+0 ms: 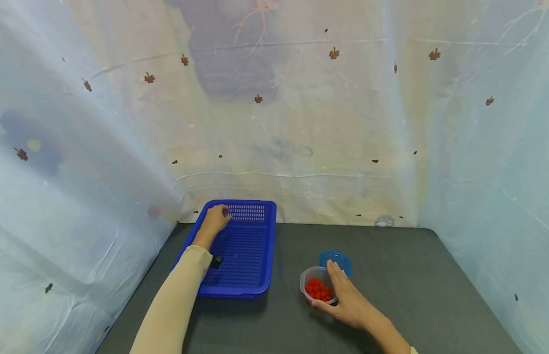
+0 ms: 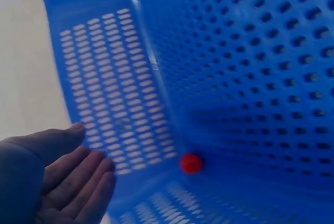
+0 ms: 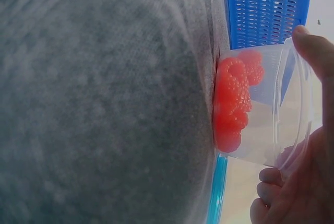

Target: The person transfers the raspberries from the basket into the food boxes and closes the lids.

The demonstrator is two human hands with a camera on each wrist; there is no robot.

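Observation:
A blue plastic basket (image 1: 266, 255) with slotted walls stands on the left of the table. Over its far left part is my left hand (image 1: 216, 221), fingers relaxed and loosely bent, holding nothing. In the left wrist view a small round red piece (image 2: 191, 163) lies in a corner of the basket, apart from the left hand (image 2: 73, 174). My right hand (image 1: 349, 302) grips the rim of a clear plastic tub (image 1: 304, 280) between thumb and fingers. Several small red pieces (image 3: 232, 104) lie at the tub's bottom; their exact kind is unclear.
A blue lid (image 1: 341, 259) lies on the table just behind the tub. The dark grey tabletop (image 1: 389, 260) extends right of the tub. A printed curtain (image 1: 301, 132) hangs along the table's back and sides.

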